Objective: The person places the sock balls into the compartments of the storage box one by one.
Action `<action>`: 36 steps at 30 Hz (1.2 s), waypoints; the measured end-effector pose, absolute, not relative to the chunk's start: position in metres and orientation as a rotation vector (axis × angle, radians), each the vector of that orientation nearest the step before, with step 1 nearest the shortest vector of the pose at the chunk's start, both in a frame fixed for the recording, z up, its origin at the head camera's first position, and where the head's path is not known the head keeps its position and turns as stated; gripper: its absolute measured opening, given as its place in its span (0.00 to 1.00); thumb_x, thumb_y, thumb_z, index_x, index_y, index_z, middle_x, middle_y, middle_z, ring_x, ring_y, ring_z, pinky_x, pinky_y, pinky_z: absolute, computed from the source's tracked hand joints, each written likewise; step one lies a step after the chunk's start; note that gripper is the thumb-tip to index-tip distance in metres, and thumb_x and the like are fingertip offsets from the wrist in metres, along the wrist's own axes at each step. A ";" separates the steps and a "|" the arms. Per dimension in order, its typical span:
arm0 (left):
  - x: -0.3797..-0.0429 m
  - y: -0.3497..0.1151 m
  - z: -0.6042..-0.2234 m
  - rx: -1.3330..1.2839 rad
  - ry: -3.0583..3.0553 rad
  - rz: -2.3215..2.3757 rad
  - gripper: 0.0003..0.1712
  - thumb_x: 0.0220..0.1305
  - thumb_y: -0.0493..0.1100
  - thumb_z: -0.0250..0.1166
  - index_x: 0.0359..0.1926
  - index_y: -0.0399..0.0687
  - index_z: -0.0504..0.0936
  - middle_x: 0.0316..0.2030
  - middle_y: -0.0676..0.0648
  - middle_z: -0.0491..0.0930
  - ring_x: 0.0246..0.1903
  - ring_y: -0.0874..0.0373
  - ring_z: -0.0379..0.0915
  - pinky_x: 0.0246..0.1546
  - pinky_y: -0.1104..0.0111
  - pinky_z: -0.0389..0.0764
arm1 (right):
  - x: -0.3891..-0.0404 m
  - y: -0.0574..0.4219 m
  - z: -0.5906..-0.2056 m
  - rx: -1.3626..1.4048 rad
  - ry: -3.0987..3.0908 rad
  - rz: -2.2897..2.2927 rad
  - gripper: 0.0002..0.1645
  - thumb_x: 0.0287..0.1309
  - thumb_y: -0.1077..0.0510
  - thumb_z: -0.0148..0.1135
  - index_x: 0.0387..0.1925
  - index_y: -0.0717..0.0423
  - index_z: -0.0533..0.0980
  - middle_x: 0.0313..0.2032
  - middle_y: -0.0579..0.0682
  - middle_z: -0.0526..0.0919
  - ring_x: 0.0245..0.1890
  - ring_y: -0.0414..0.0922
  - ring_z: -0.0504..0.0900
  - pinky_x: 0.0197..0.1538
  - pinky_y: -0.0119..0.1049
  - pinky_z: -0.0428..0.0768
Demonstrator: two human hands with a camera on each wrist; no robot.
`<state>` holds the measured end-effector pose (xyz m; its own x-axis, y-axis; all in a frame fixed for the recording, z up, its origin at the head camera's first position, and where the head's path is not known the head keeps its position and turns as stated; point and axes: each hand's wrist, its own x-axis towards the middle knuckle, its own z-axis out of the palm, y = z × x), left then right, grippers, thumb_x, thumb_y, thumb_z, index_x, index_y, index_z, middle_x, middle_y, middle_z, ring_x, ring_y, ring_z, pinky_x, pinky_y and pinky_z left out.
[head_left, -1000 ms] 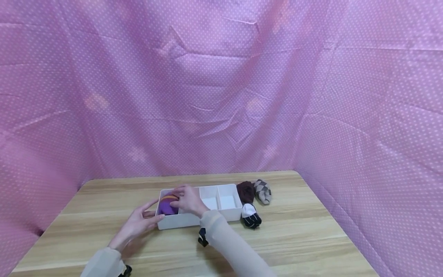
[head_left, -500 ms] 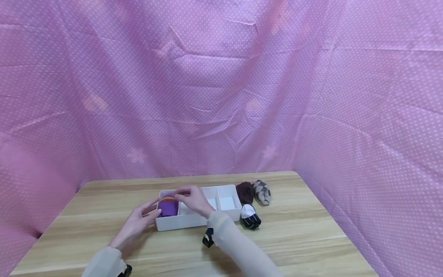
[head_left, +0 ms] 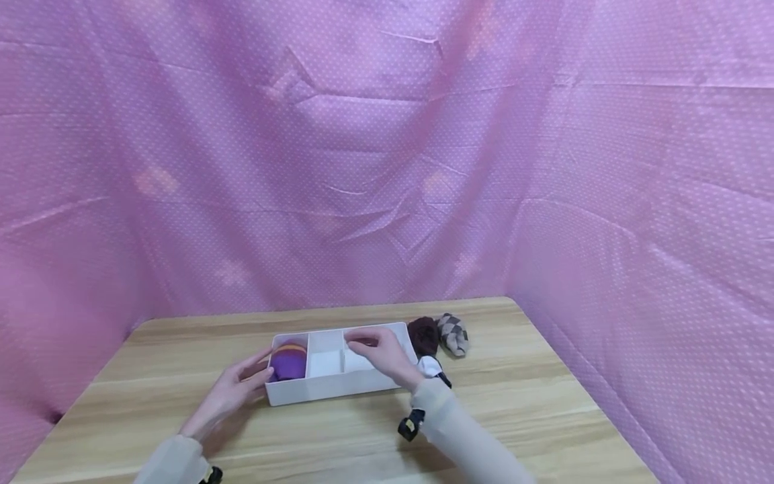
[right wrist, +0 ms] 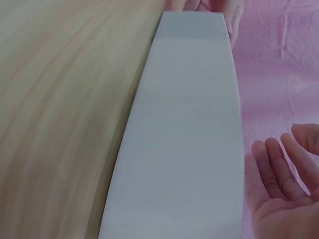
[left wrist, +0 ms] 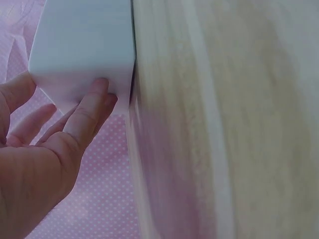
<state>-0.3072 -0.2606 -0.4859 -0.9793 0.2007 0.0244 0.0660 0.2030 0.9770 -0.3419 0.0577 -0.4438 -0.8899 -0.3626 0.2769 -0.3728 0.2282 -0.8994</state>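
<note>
A long white divided box lies on the wooden table. In its left compartment sits a purple rolled-up pair of socks with an orange stripe. My left hand is at the box's left end, and in the left wrist view its straight fingertips rest against the white end wall. Over the right half of the box hovers my right hand, holding nothing. The right wrist view has that hand beside the long side wall, fingers loosely bent.
Right of the box lie a dark brown rolled pair of socks, a checkered grey-beige one and a white-and-black one, the last partly behind the right wrist. Pink dotted cloth hangs around the table's back and sides.
My right hand has let go of the purple socks and moved right across the box. The purple socks stay in the left compartment. My left hand remains at the box's left end.
</note>
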 end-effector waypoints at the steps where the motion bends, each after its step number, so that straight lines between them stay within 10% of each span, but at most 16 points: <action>1: -0.307 -0.261 -0.486 0.259 2.343 1.905 0.38 0.71 0.42 0.58 0.76 0.42 0.52 0.69 0.24 0.57 0.62 0.37 0.69 0.58 0.61 0.82 | -0.342 0.064 -0.443 0.718 -2.455 1.810 0.16 0.65 0.60 0.61 0.53 0.59 0.81 0.52 0.55 0.85 0.53 0.49 0.83 0.56 0.35 0.83; 15: -0.315 -0.267 -0.483 0.256 2.388 1.834 0.38 0.71 0.45 0.60 0.75 0.42 0.54 0.69 0.25 0.58 0.62 0.35 0.68 0.57 0.60 0.82 | -0.357 0.144 -0.453 0.537 -2.449 1.901 0.22 0.62 0.56 0.65 0.56 0.60 0.79 0.57 0.55 0.82 0.62 0.51 0.76 0.65 0.41 0.78; 36: -0.326 -0.270 -0.483 0.237 2.333 1.818 0.39 0.70 0.44 0.60 0.75 0.42 0.53 0.68 0.22 0.57 0.61 0.34 0.70 0.58 0.55 0.80 | -0.357 0.202 -0.479 0.622 -2.694 1.759 0.29 0.57 0.57 0.70 0.60 0.61 0.75 0.60 0.60 0.79 0.56 0.52 0.79 0.53 0.25 0.80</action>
